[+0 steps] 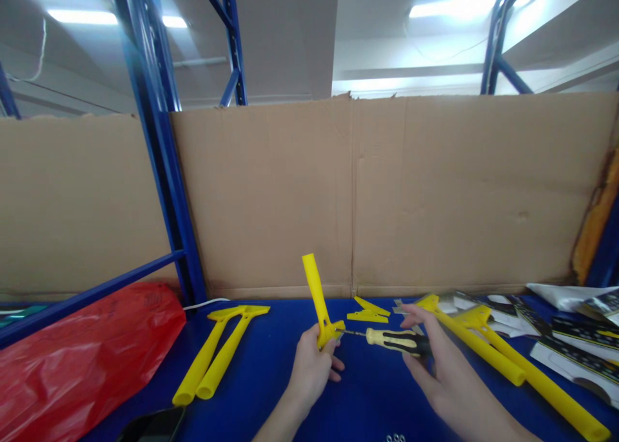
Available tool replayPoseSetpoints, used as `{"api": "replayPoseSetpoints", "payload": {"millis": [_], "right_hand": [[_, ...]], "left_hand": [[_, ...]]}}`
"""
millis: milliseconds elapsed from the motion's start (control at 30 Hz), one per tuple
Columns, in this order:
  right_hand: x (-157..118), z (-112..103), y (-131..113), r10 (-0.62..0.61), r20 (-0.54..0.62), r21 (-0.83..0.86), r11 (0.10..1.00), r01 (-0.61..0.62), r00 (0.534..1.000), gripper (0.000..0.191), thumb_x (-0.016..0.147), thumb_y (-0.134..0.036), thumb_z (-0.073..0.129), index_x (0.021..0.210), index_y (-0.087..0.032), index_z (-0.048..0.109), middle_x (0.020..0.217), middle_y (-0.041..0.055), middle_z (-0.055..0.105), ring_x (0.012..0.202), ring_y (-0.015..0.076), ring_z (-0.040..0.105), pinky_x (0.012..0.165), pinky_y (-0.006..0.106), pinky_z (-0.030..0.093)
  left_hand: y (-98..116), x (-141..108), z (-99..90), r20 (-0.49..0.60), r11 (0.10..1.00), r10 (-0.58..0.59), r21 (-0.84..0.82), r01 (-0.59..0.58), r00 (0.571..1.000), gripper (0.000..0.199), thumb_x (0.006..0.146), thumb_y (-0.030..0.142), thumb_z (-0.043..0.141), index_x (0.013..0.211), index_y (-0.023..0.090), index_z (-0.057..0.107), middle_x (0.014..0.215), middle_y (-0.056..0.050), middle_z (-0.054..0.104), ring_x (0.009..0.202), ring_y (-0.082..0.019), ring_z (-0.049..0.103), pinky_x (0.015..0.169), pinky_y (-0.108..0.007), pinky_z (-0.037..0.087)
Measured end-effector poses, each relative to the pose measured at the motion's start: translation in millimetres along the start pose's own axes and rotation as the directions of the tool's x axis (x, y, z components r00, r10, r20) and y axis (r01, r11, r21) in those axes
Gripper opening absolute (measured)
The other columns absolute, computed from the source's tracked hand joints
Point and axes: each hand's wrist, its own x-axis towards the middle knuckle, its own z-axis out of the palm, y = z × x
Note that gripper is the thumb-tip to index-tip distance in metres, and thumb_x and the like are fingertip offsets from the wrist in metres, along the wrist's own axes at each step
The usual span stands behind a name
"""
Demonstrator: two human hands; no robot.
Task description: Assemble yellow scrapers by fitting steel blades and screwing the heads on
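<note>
My left hand (309, 364) is closed around the head of a yellow plastic scraper (315, 288), whose hollow handle points upward and leans slightly left. In my right hand (442, 364) is a screwdriver (389, 340) with a cream and black handle, lying nearly level. Its thin shaft points left, and the tip meets the side of the scraper head; whether it sits in a screw is too small to tell. Behind the screwdriver lie small flat yellow pieces (368, 311). Several small metal nuts (395, 438) rest at the bottom edge of the view.
Two yellow scrapers (225, 351) lie left on the blue table (261, 377), and more yellow scrapers (503, 358) lie right, beside printed cards (575, 364). A red plastic bag (97, 358) and a dark phone (153, 425) are at left. Cardboard (271, 197) stands behind.
</note>
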Motion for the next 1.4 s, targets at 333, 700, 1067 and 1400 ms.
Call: {"api": "replayPoseSetpoints", "payload": {"millis": [333,700,1067,1400], "right_hand": [[5.0,-3.8,-6.2,0.175,0.045,-0.092,0.981,-0.17,0.984,0.043,0.09,-0.047,0.031,0.125,-0.022,0.037,0.074,0.0024,0.065,0.069,0.0235,0.066,0.065,0.036,0.051],[1.8,-4.4,-6.3,0.034,0.019,-0.003,0.999,-0.034,0.999,0.033,0.088,-0.031,0.039,0.12,-0.023,0.04,0.095,0.0064,0.064,0.072,0.0191,0.065,0.064,0.031,0.052],[-1.6,-5.8,-10.3,0.04,0.045,-0.068,0.997,-0.036,0.998,0.046,0.088,-0.03,0.04,0.132,-0.025,0.025,0.116,0.0094,0.054,0.077,0.0179,0.065,0.069,0.033,0.053],[2.7,-4.9,-8.1,0.066,0.059,-0.075,0.995,-0.062,0.996,0.033,0.092,-0.039,0.032,0.12,-0.023,0.043,0.07,0.001,0.062,0.061,0.0203,0.063,0.059,0.033,0.049]], "left_hand": [[-2.0,0.4,-1.1,-0.002,1.0,0.013,0.007,-0.013,1.0,0.02,0.085,0.005,0.046,0.104,0.008,0.052,0.091,-0.008,0.059,0.043,-0.005,0.057,0.033,-0.016,0.044],[1.0,-2.9,-0.4,-0.009,1.0,0.004,0.007,-0.004,1.0,0.022,0.085,0.006,0.041,0.105,0.008,0.052,0.091,-0.008,0.059,0.045,-0.006,0.058,0.036,-0.017,0.045],[3.6,-3.8,0.0,0.003,0.999,-0.004,0.051,0.004,1.0,0.023,0.086,0.006,0.039,0.105,0.008,0.051,0.093,-0.008,0.058,0.045,-0.004,0.056,0.035,-0.014,0.043],[-0.2,-1.9,0.9,-0.002,0.999,0.017,0.047,-0.016,1.0,0.021,0.085,0.01,0.044,0.104,0.008,0.053,0.092,-0.009,0.059,0.046,-0.006,0.057,0.036,-0.015,0.044]]}}
